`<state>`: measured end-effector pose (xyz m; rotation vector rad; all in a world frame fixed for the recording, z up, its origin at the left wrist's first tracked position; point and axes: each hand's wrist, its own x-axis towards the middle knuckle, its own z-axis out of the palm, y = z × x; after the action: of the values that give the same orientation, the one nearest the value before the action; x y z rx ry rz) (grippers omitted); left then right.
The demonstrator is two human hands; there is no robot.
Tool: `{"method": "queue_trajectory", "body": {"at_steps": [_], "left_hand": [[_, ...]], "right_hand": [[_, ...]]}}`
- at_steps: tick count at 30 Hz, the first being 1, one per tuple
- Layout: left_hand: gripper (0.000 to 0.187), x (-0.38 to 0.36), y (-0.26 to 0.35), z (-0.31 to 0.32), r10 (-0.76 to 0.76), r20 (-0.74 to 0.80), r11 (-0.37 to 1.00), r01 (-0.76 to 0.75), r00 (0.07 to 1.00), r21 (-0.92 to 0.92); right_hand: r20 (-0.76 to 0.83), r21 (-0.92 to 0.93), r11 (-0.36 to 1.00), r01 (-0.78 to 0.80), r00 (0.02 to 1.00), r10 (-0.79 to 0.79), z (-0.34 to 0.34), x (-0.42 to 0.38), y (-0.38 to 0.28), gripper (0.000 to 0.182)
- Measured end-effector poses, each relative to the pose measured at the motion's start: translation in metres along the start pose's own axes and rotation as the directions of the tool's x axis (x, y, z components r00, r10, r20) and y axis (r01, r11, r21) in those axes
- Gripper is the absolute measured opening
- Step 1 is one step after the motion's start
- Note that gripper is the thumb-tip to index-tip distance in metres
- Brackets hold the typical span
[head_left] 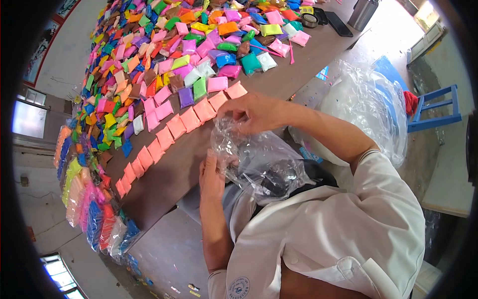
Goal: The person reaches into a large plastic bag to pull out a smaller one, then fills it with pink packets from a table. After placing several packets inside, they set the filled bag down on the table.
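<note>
A clear plastic bag (271, 167) hangs between my hands over my lap, at the table's near edge. My right hand (254, 113) is closed on the bag's upper rim, fingers bent down into the crinkled film. Lower down, my left hand (213, 174) grips the opposite side of the rim, its fingertips partly covered by the film. Just beyond the hands, a slanting row of salmon-pink packets (177, 126) lies on the brown table (159, 179). The row's upper end is close to my right hand. I see no packet inside the bag.
A large heap of small multicoloured packets (199, 45) covers the far table. Filled clear bags (94, 214) line its left end. At upper right are a tape roll (309, 20), phone (338, 24) and metal flask (364, 14). A big plastic sack (358, 114) and blue stool (438, 107) stand right.
</note>
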<state>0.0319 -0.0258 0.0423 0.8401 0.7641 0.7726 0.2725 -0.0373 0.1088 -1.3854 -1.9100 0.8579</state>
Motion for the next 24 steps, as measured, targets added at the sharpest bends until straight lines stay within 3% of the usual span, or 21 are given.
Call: {"method": "queue_trajectory", "body": {"at_steps": [2, 5, 9, 12, 15, 18, 21, 24], "left_hand": [[0.048, 0.006, -0.003, -0.009, -0.011, 0.027, 1.0, 0.011, 1.0, -0.018], [0.052, 0.008, -0.004, -0.012, -0.038, -0.118, 0.992, 0.023, 0.992, -0.126], [0.059, 0.006, 0.0, -0.011, -0.075, -0.067, 0.977, 0.06, 0.995, -0.204], [0.06, 0.007, 0.005, 0.005, -0.159, -0.171, 0.953, 0.106, 0.972, -0.283], [0.062, 0.015, -0.012, -0.024, -0.03, 0.156, 0.979, 0.061, 0.987, -0.196], [0.069, 0.01, -0.011, -0.027, 0.011, 0.146, 0.996, 0.003, 0.989, -0.095], [0.072, 0.008, -0.011, -0.029, 0.003, 0.102, 1.0, -0.006, 0.995, 0.028], [0.066, 0.005, -0.009, -0.026, -0.037, 0.083, 0.997, 0.032, 0.996, 0.068]], "right_hand": [[-0.12, -0.005, 1.0, 0.002, 0.993, -0.003, 0.0, -0.006, 0.001, 0.051], [-0.334, -0.033, 0.999, -0.014, 0.943, 0.002, 0.001, -0.017, 0.002, 0.046], [-0.563, -0.066, 0.998, -0.023, 0.826, -0.018, 0.017, -0.027, 0.009, 0.056], [-0.708, -0.183, 0.983, 0.03, 0.69, -0.153, 0.029, -0.03, 0.006, 0.061], [-0.761, -0.267, 0.964, 0.004, 0.613, -0.213, 0.037, -0.033, 0.003, 0.062], [-0.787, -0.267, 0.963, 0.042, 0.567, -0.243, 0.041, -0.034, 0.01, 0.068], [-0.792, -0.362, 0.932, -0.013, 0.532, -0.3, 0.039, -0.036, 0.018, 0.059], [-0.821, -0.343, 0.937, -0.064, 0.504, -0.266, 0.038, -0.037, 0.017, 0.052]]}}
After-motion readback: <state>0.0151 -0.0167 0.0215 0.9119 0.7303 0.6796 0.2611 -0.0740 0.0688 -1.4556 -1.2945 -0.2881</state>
